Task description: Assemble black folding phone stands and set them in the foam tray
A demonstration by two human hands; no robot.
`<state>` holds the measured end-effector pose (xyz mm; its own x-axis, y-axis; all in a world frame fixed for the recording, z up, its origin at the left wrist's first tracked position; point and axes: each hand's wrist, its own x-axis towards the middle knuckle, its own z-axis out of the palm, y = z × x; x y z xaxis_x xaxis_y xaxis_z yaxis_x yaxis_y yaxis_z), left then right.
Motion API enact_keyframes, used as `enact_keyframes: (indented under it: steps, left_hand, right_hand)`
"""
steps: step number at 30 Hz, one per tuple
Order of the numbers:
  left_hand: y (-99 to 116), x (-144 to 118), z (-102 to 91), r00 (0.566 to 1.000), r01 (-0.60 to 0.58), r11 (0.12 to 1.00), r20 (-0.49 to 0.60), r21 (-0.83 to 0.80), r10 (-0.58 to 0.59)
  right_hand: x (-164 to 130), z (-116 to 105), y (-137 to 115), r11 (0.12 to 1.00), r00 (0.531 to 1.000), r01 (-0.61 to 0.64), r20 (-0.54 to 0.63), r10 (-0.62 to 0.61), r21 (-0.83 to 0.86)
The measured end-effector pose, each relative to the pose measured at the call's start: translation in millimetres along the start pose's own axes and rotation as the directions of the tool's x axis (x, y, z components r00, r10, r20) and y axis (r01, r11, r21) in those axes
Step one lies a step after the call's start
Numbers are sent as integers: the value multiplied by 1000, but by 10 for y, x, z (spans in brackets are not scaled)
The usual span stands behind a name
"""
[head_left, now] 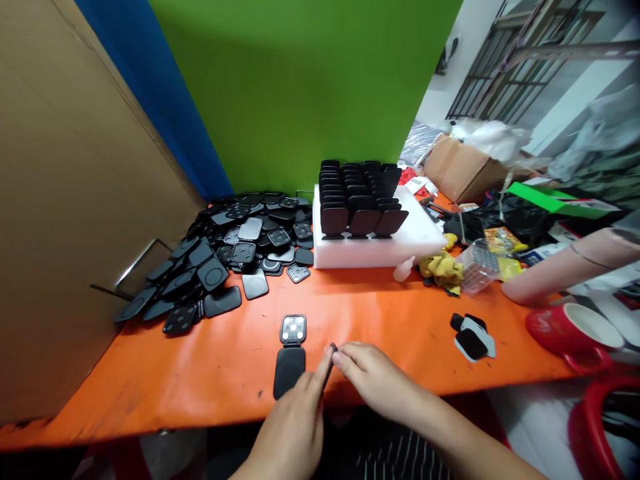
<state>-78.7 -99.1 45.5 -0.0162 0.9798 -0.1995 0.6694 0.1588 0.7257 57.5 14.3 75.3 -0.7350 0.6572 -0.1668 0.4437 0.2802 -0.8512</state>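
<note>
Here, the left hand (293, 427) and right hand (373, 380) pinch a small dark piece (331, 349) together, fingertips clamped on it. The hinged black holder (291, 355) lies at ten o'clock; fitting probably follows, needing careful alignment.

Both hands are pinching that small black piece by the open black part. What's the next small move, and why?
Probably carry the small black piece left onto the open black part. Left hand and right hand pinch it right beside that part, whose square end faces up.
</note>
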Motion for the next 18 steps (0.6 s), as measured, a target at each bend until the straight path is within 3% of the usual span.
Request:
enact_keyframes:
  steps: [3, 6, 9, 13, 15, 18]
  left_hand:
    - [17, -18, 53, 1000, 7, 999, 3, 34, -7]
    - [47, 15, 64, 1000, 29, 999, -11, -37, -29]
    - [59, 111, 27, 990, 100, 962, -68, -254, -121]
    - [39, 239, -55, 961, 137, 822, -128, -554, -246]
    - [44, 254, -104, 966, 89, 816, -149, -571, -210]
    - [87, 212, -186, 974, -34, 913, -219, -407, -61]
  right_hand:
    - [-20, 80, 114, 989, 998, -66, 3, 66, 132]
    - [-22, 156, 159, 964, 994, -79, -53, 96, 255]
    - [-2, 200, 139, 900, 997, -70, -8, 81, 431]
    - [37, 208, 100, 723, 982, -187, 107, 156, 665]
    - [37, 188, 79, 651, 973, -229, 143, 184, 723]
    - [-7, 139, 40, 580, 959, -283, 229, 166, 764]
